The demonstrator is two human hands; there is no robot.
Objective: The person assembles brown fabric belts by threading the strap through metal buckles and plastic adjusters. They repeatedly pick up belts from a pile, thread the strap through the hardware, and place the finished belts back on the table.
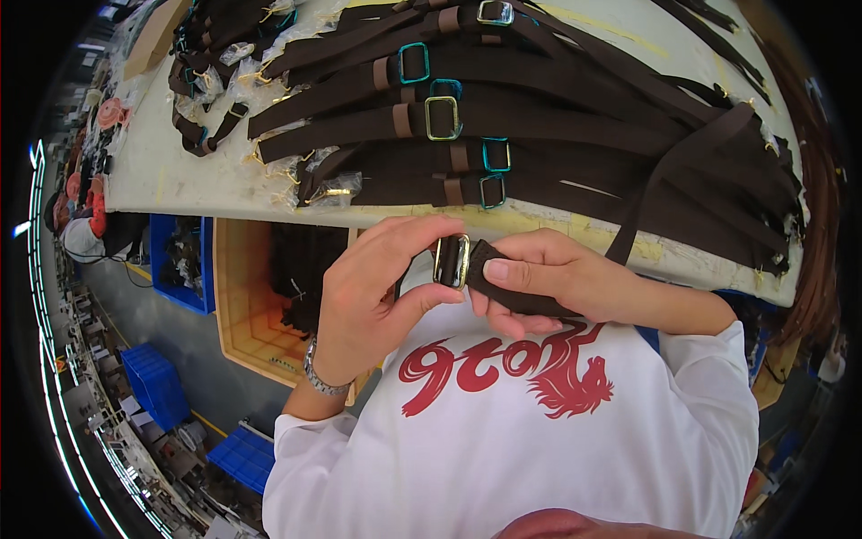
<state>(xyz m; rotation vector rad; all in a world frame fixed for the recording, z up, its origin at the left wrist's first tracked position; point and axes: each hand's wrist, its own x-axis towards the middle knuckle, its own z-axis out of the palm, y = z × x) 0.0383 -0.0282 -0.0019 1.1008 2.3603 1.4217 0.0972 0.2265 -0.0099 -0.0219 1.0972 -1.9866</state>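
Note:
Close to my chest, a shiny metal slider buckle [463,262] sits between my two hands. The thumb and fingers of my left hand [373,283] pinch it at its top and bottom edges. A dark brown webbing strap [516,292] meets the buckle from the right. My right hand [561,274] is closed on that strap, thumb on top and fingers beneath. The strap's long tail appears to run up over the table edge at right. How the webbing passes through the buckle is partly hidden by my fingers.
On the pale table [148,175] ahead lie several dark straps [575,135] with metal buckles [442,119], some ends wrapped in clear plastic [337,190]. Below the table's left edge stand a wooden bin [247,287] and blue crates [154,382]. Another person [85,229] is at far left.

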